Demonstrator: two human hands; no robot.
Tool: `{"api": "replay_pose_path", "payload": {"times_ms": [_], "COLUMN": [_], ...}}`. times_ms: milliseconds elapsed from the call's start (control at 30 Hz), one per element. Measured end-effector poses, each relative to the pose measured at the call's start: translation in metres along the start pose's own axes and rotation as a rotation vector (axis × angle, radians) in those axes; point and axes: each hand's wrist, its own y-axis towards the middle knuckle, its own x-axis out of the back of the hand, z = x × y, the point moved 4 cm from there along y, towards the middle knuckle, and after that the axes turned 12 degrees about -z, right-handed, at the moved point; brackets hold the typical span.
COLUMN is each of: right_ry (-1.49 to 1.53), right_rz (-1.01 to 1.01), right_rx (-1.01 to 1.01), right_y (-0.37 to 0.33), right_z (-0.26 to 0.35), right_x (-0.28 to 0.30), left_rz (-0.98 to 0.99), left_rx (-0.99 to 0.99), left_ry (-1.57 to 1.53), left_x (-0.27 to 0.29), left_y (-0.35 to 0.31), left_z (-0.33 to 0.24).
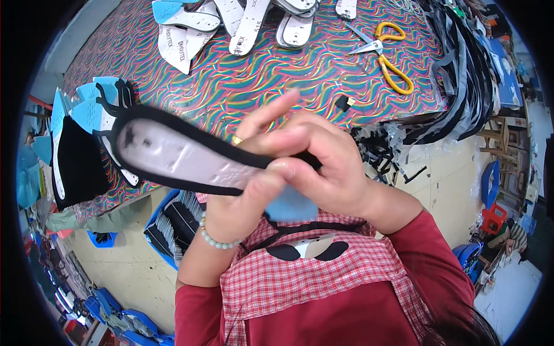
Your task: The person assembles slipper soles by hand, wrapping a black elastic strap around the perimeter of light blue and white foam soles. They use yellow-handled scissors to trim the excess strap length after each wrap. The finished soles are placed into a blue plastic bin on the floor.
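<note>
- Head view: holding an insole [179, 150] in both hands at the near edge of the table [311, 75], with the wide end toward the left and the narrow part at the fingers.
- Edged in black, with a pale, glossy face toward the camera; slightly blurred.
- Left hand [242, 206]: gripping the narrow part, with the thumb at the near edge and the other fingers partly hidden behind; fitted with a ring [236, 140] and a bead bracelet [214, 243].
- Right hand [334, 164]: closed in a pinch of thumb and forefinger at the insole's right end, just beside the left thumb.
- Just below the right hand: a blurred blue piece [291, 203]; cannot tell whether joined to the insole.
- On the table, far side: white pieces [248, 34], printed, partly overlapping.
- On the table, left: a pile [81, 161] in black, blue and white, partly behind the insole in view; cannot tell whether touching.
- On the table, far right: scissors [375, 46], lying with blades spread toward the left and yellow handles toward the right.
- Nearer than the scissors: a small black scrap [344, 104].
- Over the table's right edge: black and clear strips [467, 75], draped.
- On the floor, left: a blue crate [163, 206], filled with striped pieces [182, 219].
- Nearest: a red-checked apron [306, 282], worn over dark red sleeves [430, 259].
</note>
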Motion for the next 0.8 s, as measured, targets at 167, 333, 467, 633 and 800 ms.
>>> {"api": "replay_pose_path", "payload": {"times_ms": [167,333,467,633,800], "right_ry": [-0.005,-0.165,-0.174,-0.355,-0.656], "right_rz": [0.016,-0.060,-0.020,0.523,-0.015], "right_rx": [-0.203,0.031,0.097,-0.074,0.026], "right_y": [-0.023,-0.030,-0.034,-0.028,0.072], "right_z": [-0.021,-0.014,-0.011,-0.044,-0.098], "right_x": [-0.004,-0.007,-0.011,0.023,0.180], "left_rz": [-0.238,-0.268,-0.268,-0.040,-0.269], "left_rx": [-0.012,0.034,0.223,0.636,0.642], "left_ry": [-0.023,0.262,0.112,0.357,-0.381], "left_x": [0.020,0.009,0.020,0.075,0.078], "left_y": [-0.013,-0.022,-0.024,-0.019,-0.010], "left_z": [0.000,-0.017,-0.011,-0.016,-0.011]}}
